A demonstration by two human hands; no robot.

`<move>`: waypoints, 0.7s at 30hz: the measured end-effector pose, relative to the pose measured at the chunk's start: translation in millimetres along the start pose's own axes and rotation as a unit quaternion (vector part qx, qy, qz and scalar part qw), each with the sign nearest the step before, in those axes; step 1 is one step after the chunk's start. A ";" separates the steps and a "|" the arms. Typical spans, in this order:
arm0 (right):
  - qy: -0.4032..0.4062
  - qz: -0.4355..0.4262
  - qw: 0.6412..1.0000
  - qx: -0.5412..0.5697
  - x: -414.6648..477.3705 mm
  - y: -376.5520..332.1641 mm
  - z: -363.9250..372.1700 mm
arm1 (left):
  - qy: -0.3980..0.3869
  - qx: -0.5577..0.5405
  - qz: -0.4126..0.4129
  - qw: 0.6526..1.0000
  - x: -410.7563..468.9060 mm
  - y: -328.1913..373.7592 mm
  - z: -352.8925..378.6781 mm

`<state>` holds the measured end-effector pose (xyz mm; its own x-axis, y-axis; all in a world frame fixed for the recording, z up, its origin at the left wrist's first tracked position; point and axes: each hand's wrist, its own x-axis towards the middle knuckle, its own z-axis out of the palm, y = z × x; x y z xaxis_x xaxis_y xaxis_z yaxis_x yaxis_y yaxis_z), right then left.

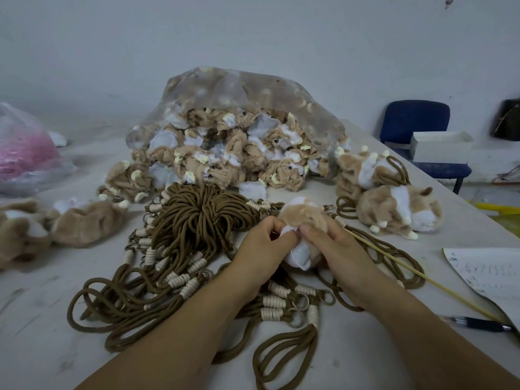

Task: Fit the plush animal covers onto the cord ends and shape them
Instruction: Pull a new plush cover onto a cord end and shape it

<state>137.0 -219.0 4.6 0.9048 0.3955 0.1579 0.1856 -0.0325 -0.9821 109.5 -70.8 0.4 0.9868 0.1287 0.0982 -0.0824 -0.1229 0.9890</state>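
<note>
Nearest, the left hand (261, 243) and right hand (334, 246) each pinch the white underside of a tan plush cover (302, 218) over the brown cords (202, 218) mid-bench (42, 299); work the fabric down evenly, alternating thumbs, to avoid twisting.

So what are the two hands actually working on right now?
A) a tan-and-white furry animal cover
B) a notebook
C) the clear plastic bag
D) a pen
A: the left hand and the right hand both pinch the tan-and-white plush cover between them, while the pen lies apart, off to the right.
</note>
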 end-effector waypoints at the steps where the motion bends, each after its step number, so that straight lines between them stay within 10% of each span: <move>1: 0.000 -0.016 0.999 -0.035 -1.4 -1.1 1.8 | 0.013 0.003 -0.002 1.000 0.2 0.1 0.4; 7: -0.037 -0.116 0.977 -0.172 -7.1 -7.2 12.5 | 0.100 -0.028 -0.041 0.994 1.8 0.1 -0.2; 21: 0.039 0.037 0.970 0.236 10.2 3.7 -2.6 | -0.029 -0.456 -0.089 0.885 5.2 17.5 -1.7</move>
<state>148.0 -217.5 2.8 0.9383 0.3376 0.0747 -0.0606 0.3734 -0.9257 113.0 -70.6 18.3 0.9987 0.0122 -0.0485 0.0234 0.7427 0.6692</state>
